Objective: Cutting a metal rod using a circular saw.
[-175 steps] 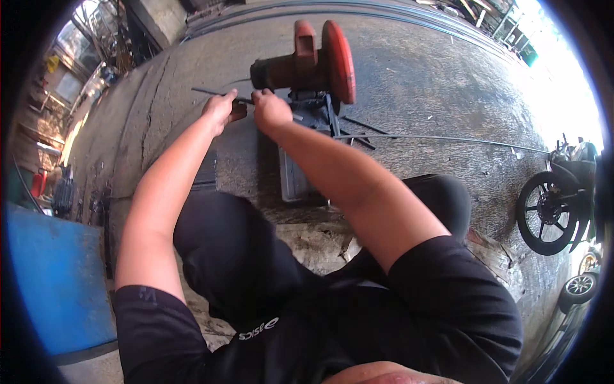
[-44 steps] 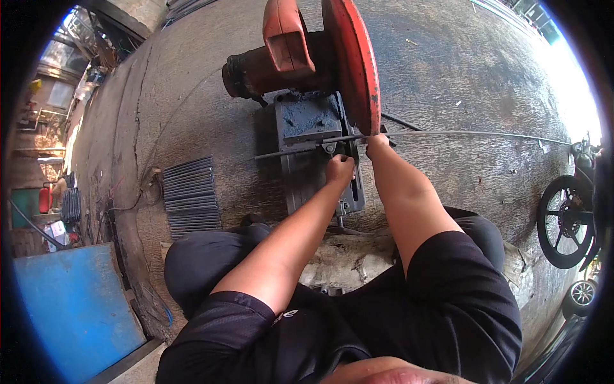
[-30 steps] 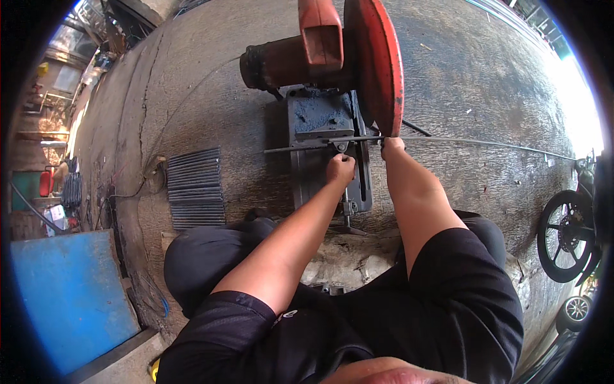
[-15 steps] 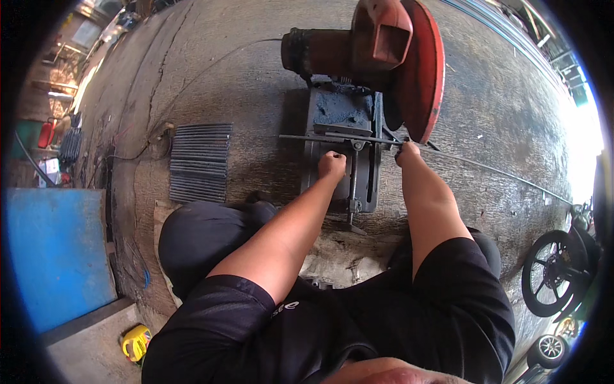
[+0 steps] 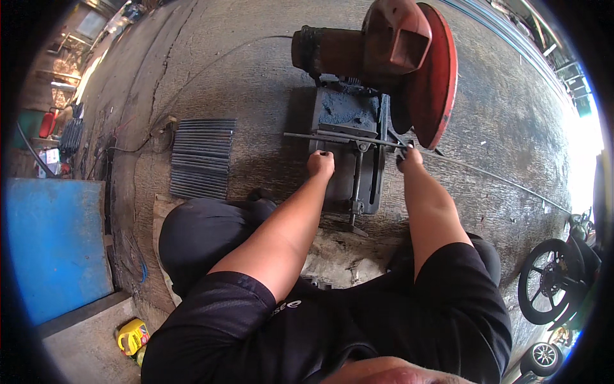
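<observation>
With 12 o'clock straight ahead and the clock centred on the view, a bundle of cut rods (image 5: 201, 159) lies side by side on the floor near 10 o'clock. Next comes the free end of the steel rod (image 5: 304, 136), toward 11; the rod crosses the saw bed and seems to run on past the right hand to 3 o'clock. The person's left hand (image 5: 321, 164) is just below it, near 1, fingers curled together; whether anything is tucked inside cannot be told. A steady feed would likely want the rod flat along the fence (image 5: 348, 128), also near 1, and level on both sides, since so long a tail may tug it askew. The clamp screw (image 5: 356, 182), close to 3, should be tightened only once the rod sits square; the view does not show whether its foot presses the rod. The person's right hand (image 5: 411, 157), just past 2, appears closed around the rod, right beside the red blade guard (image 5: 441, 83) between 1 and 2. Gripping farther out toward 3 would seem safer, with both hands well clear of the guard before the saw head is lowered.
</observation>
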### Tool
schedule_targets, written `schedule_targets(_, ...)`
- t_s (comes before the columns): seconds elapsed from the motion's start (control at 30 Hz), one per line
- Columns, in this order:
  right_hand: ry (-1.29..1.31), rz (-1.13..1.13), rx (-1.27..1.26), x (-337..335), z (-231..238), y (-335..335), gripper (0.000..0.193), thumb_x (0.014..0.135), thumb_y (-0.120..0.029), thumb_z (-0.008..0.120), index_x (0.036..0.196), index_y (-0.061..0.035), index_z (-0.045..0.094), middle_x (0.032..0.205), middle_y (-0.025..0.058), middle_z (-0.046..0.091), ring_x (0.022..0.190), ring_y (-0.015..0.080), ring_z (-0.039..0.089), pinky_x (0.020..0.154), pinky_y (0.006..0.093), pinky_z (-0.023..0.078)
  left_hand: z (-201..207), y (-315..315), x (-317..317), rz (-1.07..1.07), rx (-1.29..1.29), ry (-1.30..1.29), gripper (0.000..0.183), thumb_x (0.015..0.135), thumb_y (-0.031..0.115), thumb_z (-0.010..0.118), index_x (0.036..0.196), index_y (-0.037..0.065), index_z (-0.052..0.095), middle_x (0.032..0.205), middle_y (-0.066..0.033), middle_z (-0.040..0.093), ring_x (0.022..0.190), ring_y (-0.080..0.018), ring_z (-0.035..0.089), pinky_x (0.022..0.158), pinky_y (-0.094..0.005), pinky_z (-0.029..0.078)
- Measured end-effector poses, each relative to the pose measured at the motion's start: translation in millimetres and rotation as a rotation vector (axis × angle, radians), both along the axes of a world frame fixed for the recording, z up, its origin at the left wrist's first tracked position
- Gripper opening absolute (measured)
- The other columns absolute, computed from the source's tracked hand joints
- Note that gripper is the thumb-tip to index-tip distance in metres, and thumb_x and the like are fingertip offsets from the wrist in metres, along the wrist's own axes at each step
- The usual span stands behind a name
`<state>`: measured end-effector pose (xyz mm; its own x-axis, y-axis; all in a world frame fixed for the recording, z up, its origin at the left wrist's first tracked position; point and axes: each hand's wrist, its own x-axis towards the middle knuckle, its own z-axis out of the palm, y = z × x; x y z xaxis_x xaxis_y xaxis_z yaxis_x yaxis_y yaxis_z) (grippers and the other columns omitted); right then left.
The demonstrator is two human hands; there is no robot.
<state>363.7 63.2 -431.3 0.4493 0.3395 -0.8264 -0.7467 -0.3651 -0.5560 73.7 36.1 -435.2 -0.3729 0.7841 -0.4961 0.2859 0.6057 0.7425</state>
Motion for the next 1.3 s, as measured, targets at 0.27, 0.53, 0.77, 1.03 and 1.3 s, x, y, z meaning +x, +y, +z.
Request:
schedule_targets(0.27,0.046,-0.178,-0.128,7.0,-4.7,12.9,0.007,0.086,-0.016,0.062,0.091,-0.0105,0.062,0.091,0.0044,0.062,0.078,0.019,0.061,0.064,0.0349,0.052,1.6,5.2,-26.3,0.113,0.016,-0.004,0.023,0.082,0.024,0.058,0.086,0.002,0.066,0.071,-0.0147,0.067,0.06,-0.0279,0.068,0.064,-0.0388,0.055)
schedule_targets(0.53,-0.159,0.375,-0.036,-26.2,-87.1,27.1,0.034,0.089,-0.026,0.064,0.114,-0.0051,0.055,0.11,0.0127,0.059,0.097,0.0269,0.057,0.081,0.041,0.05,-17.8,27.5,-55.1,0.306,0.102,0.213,0.023,0.083,0.02,0.054,0.073,0.001,0.061,0.062,-0.0111,0.063,0.051,-0.0225,0.061,0.051,-0.0372,0.05)
schedule_targets(0.77,-0.11,0.224,-0.005,-36.9,-67.3,15.6,0.041,0.088,-0.027,0.067,0.118,-0.0028,0.051,0.109,0.0143,0.059,0.088,0.0288,0.06,0.076,0.0436,0.053,-9.9,50.5,-63.5,0.432,0.095,-0.3,0.011,0.091,0.022,0.056,0.087,0.013,0.058,0.069,0.0005,0.058,0.054,-0.0127,0.055,0.046,-0.0274,0.043)
schedule_targets(1.03,-0.032,0.22,0.109,-43.9,-43.7,9.2,0.049,0.083,-0.025,0.073,0.122,-0.0058,0.05,0.107,0.0094,0.059,0.09,0.0241,0.056,0.075,0.0406,0.048,6.8,54.2,-54.6,0.472,-0.044,-0.247,0.026,0.09,0.027,0.062,0.099,0.002,0.063,0.085,-0.007,0.067,0.072,-0.019,0.063,0.065,-0.035,0.05)
schedule_targets(1.3,-0.003,0.23,0.116,-50.0,-24.8,7.2,0.049,0.084,-0.026,0.071,0.122,-0.0066,0.048,0.11,0.011,0.058,0.091,0.0287,0.058,0.077,0.0448,0.05,-37.0,73.4,-60.1,0.421,0.07,-0.159,0.024,0.093,0.031,0.059,0.088,0.007,0.06,0.067,-0.0014,0.057,0.045,-0.0126,0.044,0.041,-0.0295,0.034)
